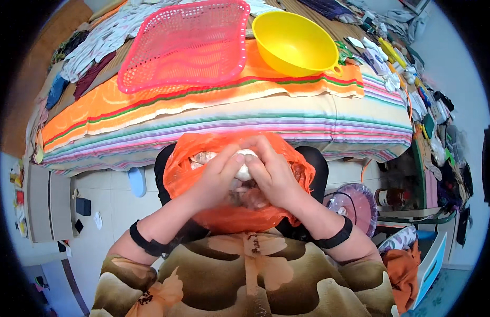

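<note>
Both hands meet over an open orange plastic bag (229, 219) that rests on my lap. Between them is a white garlic bulb (245, 168). My left hand (216, 177) grips the bulb from the left, its thumb pressed on top. From the other side my right hand (271, 171) closes round it, thumb against the bulb and fingers curled over the far side. More pale garlic (202, 158) shows inside the bag beside my left fingers. Deeper in the bag, below the hands, the contents are partly hidden and hard to make out.
Ahead is a bed with a striped sheet (245, 113) and an orange towel (102, 113). On it lie a pink perforated basket (187, 47) and a yellow plastic bowl (295, 45). A pink round container (356, 206) stands on the floor at right, near cluttered shelves. A blue slipper (136, 182) lies left.
</note>
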Motion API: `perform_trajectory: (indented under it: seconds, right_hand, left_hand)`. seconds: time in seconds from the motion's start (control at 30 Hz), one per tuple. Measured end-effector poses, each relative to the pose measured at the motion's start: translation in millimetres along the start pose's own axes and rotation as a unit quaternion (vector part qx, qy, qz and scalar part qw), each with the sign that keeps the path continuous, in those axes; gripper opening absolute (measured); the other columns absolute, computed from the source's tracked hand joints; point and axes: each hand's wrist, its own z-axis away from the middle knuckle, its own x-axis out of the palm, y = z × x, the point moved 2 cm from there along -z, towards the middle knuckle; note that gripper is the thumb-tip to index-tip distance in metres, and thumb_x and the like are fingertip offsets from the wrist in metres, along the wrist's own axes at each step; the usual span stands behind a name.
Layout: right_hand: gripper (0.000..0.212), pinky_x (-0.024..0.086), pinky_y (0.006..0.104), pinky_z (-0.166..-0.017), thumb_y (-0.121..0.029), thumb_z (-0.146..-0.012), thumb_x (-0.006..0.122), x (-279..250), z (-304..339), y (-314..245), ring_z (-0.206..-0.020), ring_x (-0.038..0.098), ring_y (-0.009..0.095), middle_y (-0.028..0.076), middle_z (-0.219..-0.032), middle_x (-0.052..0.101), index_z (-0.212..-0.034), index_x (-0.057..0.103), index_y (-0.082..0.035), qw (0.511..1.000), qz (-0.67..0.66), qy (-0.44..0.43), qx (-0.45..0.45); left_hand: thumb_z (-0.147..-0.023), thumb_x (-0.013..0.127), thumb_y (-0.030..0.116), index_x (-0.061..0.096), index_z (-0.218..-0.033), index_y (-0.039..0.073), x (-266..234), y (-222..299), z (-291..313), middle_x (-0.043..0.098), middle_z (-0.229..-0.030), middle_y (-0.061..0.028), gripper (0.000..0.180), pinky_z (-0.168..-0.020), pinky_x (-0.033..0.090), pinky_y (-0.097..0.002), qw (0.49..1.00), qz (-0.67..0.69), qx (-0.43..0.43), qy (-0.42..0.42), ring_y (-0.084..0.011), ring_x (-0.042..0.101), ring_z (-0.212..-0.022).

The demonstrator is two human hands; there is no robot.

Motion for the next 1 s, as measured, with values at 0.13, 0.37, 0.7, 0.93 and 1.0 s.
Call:
perform_trajectory:
  seconds: [0.13,0.37,0.7,0.93,1.0]
  right_hand:
    - [0.03,0.051,0.0381,-0.079,-0.023,-0.094,0.053,-7,-1,-6,-0.089,0.065,0.032,0.019,-0.1,0.063,-0.118,0.046,-0.006,0.995,-0.071,-0.059,0.023]
    - [0.04,0.045,0.0358,-0.092,-0.016,-0.095,0.049,0,2,4,-0.107,0.057,0.028,0.017,-0.117,0.053,-0.131,0.036,-0.005,0.987,-0.103,-0.104,-0.068]
    - [0.052,0.03,0.0346,-0.108,-0.013,-0.097,0.043,1,12,2,-0.132,0.039,0.028,0.019,-0.141,0.039,-0.144,0.026,-0.001,0.979,-0.093,-0.18,-0.008]
    - [0.053,0.033,0.0336,-0.106,-0.016,-0.097,0.047,5,12,3,-0.129,0.043,0.026,0.018,-0.136,0.044,-0.144,0.028,0.0,0.984,-0.1,-0.148,-0.024]
    - [0.053,0.034,0.0328,-0.105,-0.018,-0.097,0.05,3,10,2,-0.127,0.044,0.023,0.017,-0.134,0.047,-0.143,0.029,0.0,0.98,-0.119,-0.16,-0.003]
  left_hand:
    - [-0.1,0.039,0.02,0.051,-0.117,0.004,-6,12,0,0.056,-0.101,-0.0045,0.026,-0.079,0.045,-0.027,0.995,-0.095,0.023,-0.017,-0.0121,0.053,-0.091]
    - [-0.1,0.038,0.018,0.046,-0.124,0.004,-5,11,6,0.055,-0.109,-0.008,0.029,-0.087,0.045,-0.0291,0.997,-0.05,0.037,-0.044,-0.0138,0.053,-0.1]
    - [-0.1,0.037,0.02,0.045,-0.12,0.007,-8,2,13,0.052,-0.097,-0.0033,0.026,-0.059,0.044,-0.024,0.996,-0.054,-0.002,-0.071,-0.0085,0.05,-0.076]
    - [-0.099,0.041,0.019,0.044,-0.119,0.008,-12,5,8,0.052,-0.097,-0.0022,0.023,-0.065,0.045,-0.0228,0.987,-0.121,0.081,-0.065,-0.0077,0.051,-0.082]
    - [-0.098,0.043,0.02,0.044,-0.117,0.008,-14,1,9,0.052,-0.097,-0.0026,0.022,-0.07,0.045,-0.0233,0.995,-0.069,0.033,-0.064,-0.008,0.051,-0.085]
